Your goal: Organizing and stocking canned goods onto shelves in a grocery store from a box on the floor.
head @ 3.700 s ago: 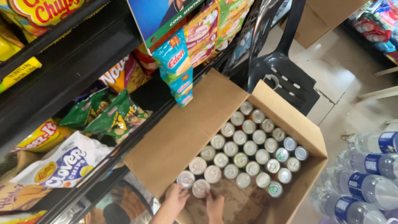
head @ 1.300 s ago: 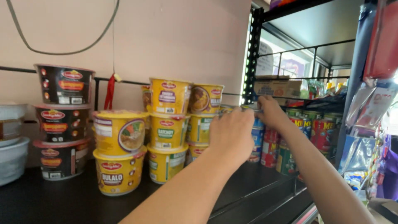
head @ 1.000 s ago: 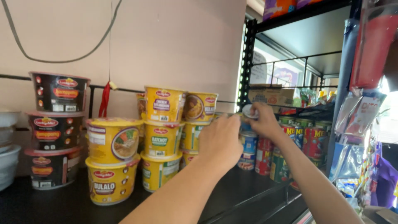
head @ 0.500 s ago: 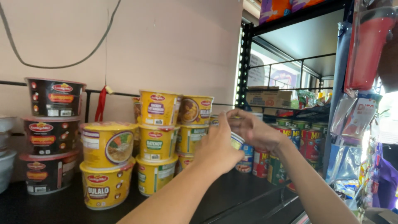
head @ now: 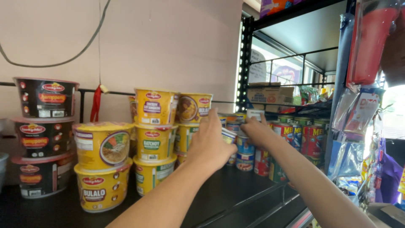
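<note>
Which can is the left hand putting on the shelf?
On the black shelf, right of the yellow noodle cups, stand stacked blue-labelled cans. The left hand holds a tilted can beside them; it alone is off the stacks.

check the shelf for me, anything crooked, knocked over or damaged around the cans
One thing stands out: the small can under the left hand sits tilted, not flat on the cans below it. The right hand reaches the cans beside it. The yellow noodle cups stand in straight stacks, and no spill or dent shows.
</note>
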